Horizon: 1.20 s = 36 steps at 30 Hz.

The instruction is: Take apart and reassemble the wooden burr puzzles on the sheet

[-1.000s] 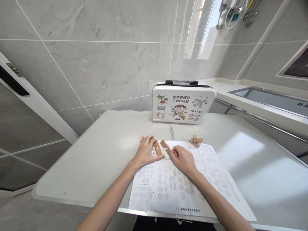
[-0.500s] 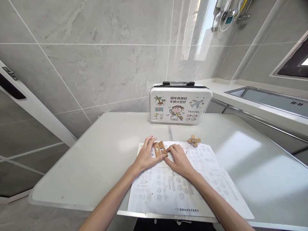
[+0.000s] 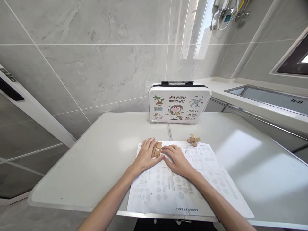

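Note:
Flat wooden puzzle pieces (image 3: 158, 150) with cut-out notches lie close together on a printed paper sheet (image 3: 166, 200), between my two hands. A small dark mark shows on the nearer end of one piece. My left hand (image 3: 145, 154) is closed about their left side, its fingers over the far left edge and its thumb along the near end. From the right, my right hand (image 3: 175, 159) has its bent fingers against the pieces' right edge. Both thumb tips nearly meet at the near side. My left fingers partly hide the pieces.
A cross-shaped wooden puzzle (image 3: 193, 140) sits at the sheet's far edge. Behind it, a white carry case (image 3: 179, 106) with cartoon prints stands upright near the tiled wall. The folding table (image 3: 96, 166) has a centre seam; a counter with a sink (image 3: 271, 99) is to the right.
The notched pieces, splayed at an angle before, now sit straighter and closer together, turned partly on edge. My left fingers have come further over them, and my right fingers have shifted left.

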Each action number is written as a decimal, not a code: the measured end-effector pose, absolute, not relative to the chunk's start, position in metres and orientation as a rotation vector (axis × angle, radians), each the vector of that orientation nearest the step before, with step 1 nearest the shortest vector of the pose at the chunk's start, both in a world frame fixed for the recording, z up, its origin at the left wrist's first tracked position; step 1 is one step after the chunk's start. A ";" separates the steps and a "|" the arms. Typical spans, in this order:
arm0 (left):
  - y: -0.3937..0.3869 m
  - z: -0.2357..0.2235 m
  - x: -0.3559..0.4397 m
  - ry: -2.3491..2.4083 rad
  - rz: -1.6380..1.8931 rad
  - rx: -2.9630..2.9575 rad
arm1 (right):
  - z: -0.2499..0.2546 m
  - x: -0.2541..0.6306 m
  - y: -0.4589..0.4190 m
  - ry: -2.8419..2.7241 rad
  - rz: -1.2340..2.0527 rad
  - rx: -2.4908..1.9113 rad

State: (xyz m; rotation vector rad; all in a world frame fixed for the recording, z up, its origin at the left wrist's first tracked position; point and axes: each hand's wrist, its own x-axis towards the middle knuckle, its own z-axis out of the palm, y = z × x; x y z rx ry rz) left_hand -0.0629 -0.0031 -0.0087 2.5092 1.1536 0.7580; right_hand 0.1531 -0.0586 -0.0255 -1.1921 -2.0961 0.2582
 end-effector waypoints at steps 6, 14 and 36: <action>0.005 -0.011 -0.068 1.190 0.752 2.627 | -0.019 0.153 -0.062 -2.159 0.376 -1.114; 0.017 -0.015 -0.079 1.373 0.772 2.577 | -0.030 0.154 -0.049 -1.560 0.713 -1.222; 0.005 -0.002 -0.071 1.243 0.905 2.550 | -0.031 0.190 -0.035 -0.574 0.931 -1.081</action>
